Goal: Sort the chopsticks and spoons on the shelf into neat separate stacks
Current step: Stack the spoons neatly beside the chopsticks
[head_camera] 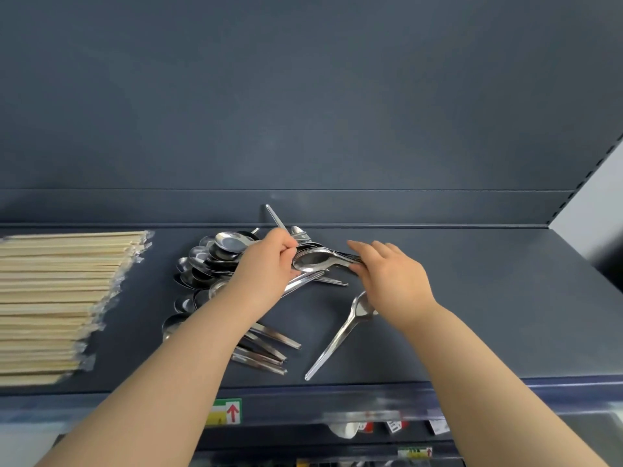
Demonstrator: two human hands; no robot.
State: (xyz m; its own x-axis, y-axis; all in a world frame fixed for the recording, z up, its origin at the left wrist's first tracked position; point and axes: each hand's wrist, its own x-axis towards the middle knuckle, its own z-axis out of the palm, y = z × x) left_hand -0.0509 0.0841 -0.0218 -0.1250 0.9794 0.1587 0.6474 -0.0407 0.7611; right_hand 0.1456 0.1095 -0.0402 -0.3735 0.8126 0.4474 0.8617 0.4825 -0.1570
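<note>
A bundle of nested shiny steel spoons (315,259) is held at the middle of the dark blue-grey metal shelf (488,298), its bowl end gripped in the curled left hand (266,269), its handles pinched between fingers and thumb of the right hand (387,276). A loose pile of steel spoons (209,261) is spread left of and beneath the left hand, and a single long-handled steel spoon (337,335) is laid near the right wrist. At the left end, pale wooden chopsticks in clear wrappers (57,298) are stacked.

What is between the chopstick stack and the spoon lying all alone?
The head view shows a jumbled pile of metal spoons between the chopstick stack and the lone spoon, with the person's left forearm crossing it.
</note>
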